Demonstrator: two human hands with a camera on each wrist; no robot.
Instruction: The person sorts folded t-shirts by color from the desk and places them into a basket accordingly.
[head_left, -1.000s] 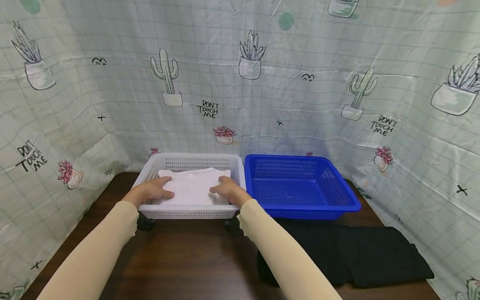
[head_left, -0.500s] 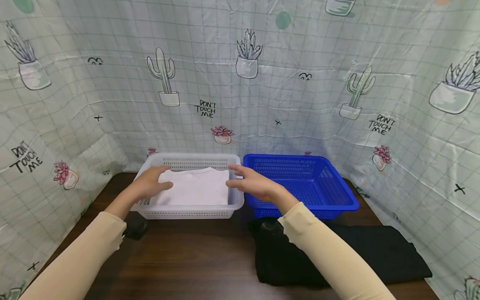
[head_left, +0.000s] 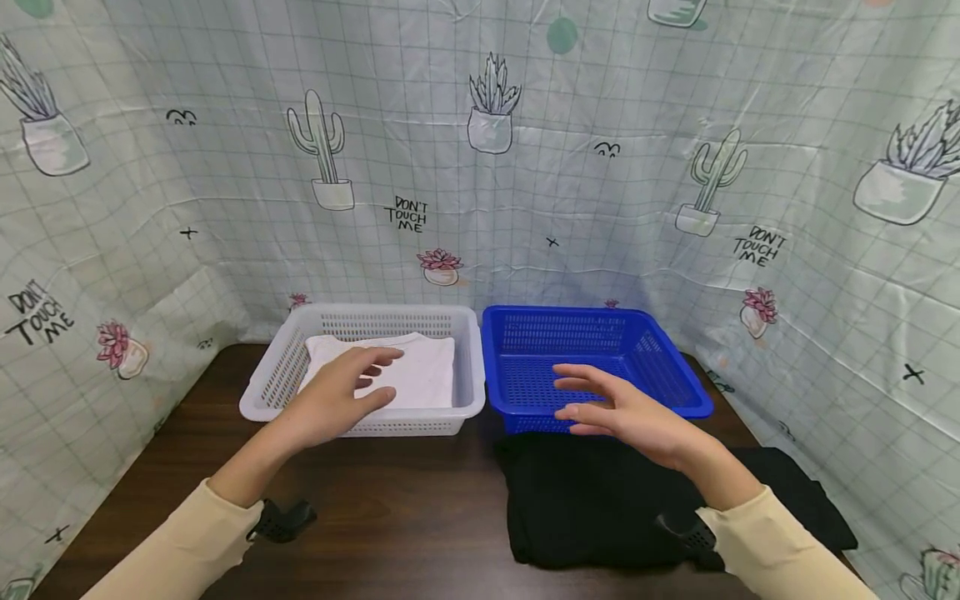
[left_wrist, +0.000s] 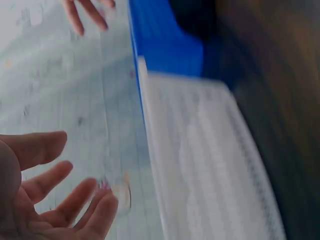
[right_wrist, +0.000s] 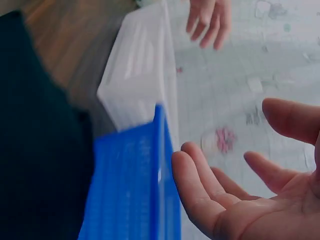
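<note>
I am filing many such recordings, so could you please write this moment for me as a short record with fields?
left hand: holds nothing, fingers loosely bent, nearest to the white basket
right hand: holds nothing, fingers loosely bent, near the blue basket and above the black cloth
white basket contents: white cloth, lying flat
blue basket position: beside the white basket, on its right
black cloth position: on the table, in front of the blue basket
table surface: dark brown wood look
background: pale curtain, grid and potted-plant prints
</note>
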